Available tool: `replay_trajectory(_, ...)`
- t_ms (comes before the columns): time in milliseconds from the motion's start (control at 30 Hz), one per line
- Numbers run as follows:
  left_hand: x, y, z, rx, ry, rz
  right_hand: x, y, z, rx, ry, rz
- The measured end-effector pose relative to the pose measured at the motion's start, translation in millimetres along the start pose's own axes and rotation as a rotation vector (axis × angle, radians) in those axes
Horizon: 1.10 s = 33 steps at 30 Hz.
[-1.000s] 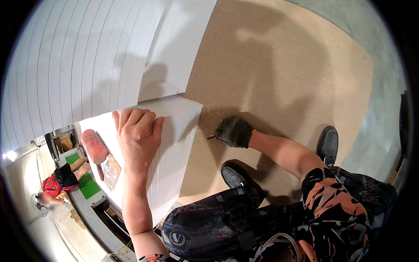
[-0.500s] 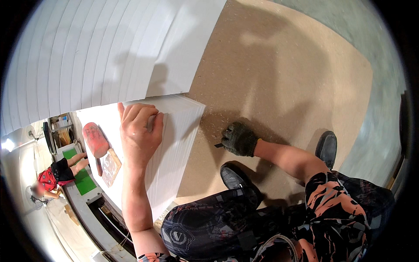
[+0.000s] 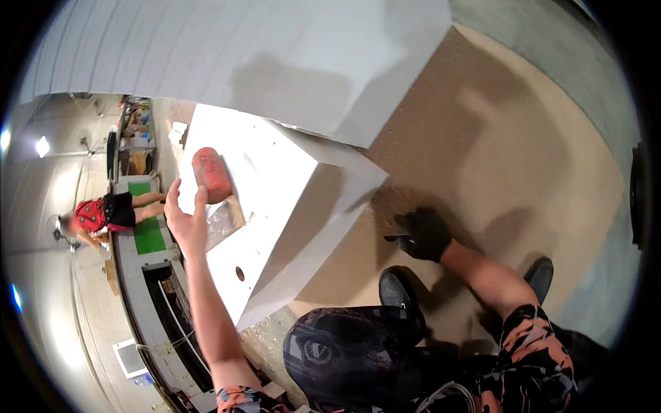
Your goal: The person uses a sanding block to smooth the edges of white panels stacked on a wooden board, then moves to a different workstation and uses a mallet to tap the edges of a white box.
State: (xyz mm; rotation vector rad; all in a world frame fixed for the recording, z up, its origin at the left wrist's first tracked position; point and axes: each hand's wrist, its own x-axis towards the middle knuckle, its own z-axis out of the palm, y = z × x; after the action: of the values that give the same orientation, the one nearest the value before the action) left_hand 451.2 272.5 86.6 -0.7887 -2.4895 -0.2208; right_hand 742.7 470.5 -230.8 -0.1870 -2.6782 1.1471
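Note:
My bare left hand (image 3: 184, 219) is over the white stack, thumb and fingers spread beside a red mallet (image 3: 212, 175). The mallet lies on the white top, and its handle is mostly hidden; I cannot tell whether my fingers touch it. Next to my wrist is a flat square piece (image 3: 226, 224) with a shiny face and a tan edge. My right hand (image 3: 423, 234), in a dark knit glove, is closed over the brown board (image 3: 516, 172). A small dark flat tool (image 3: 394, 238) sticks out of its fist; its kind is unclear.
Large white panels (image 3: 296, 55) stand at the far side, meeting the lower white stack (image 3: 303, 227). That stack has a round hole (image 3: 239, 273). At left, a person in red and black (image 3: 103, 213) is by a long bench with a green mat (image 3: 148, 227). My shoes are on the brown board.
My left hand has left the panel edge and moved left to the mallet, its fingers spreading. The view has shifted. My right hand still holds the dark tool.

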Motion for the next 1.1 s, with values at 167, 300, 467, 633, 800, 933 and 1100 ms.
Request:
replay_trajectory(167, 9.4, -81.1, 19.3, -0.194, -0.585, -0.161, -0.2, 5.6, -5.3, 0.005, -0.023, 0.108)
replay_trajectory(300, 11.5, -92.3, 23.9, -0.044, -0.373, 0.199, -1.0, 5.2, -17.3, -0.004, -0.16, 0.123)
replay_trajectory(467, -5.0, -31.8, -29.0, 0.377, -0.021, 0.563, -21.0, 13.0, -15.8, 0.015, -0.1, 0.067)
replay_trajectory(633, -60.3, 20.7, -105.5, 0.22, 0.135, 0.674, -11.3, -35.7, -31.2, 0.282, 0.0, 0.031)
replay_trajectory(800, -96.3, 137.2, -65.7, -0.038, -0.27, 0.686, 6.1, -90.5, -50.5, 0.327, 0.342, -0.249)
replay_trajectory(933, -101.9, 185.5, -26.0, -0.397, -0.658, 0.542, 12.9, -134.5, -83.1, 1.066, 0.526, -0.016)
replay_trajectory(1100, -120.1, 209.6, 15.5, -0.74, -0.853, 0.708, 16.7, -117.4, -86.9, 0.96, 0.709, 0.371)
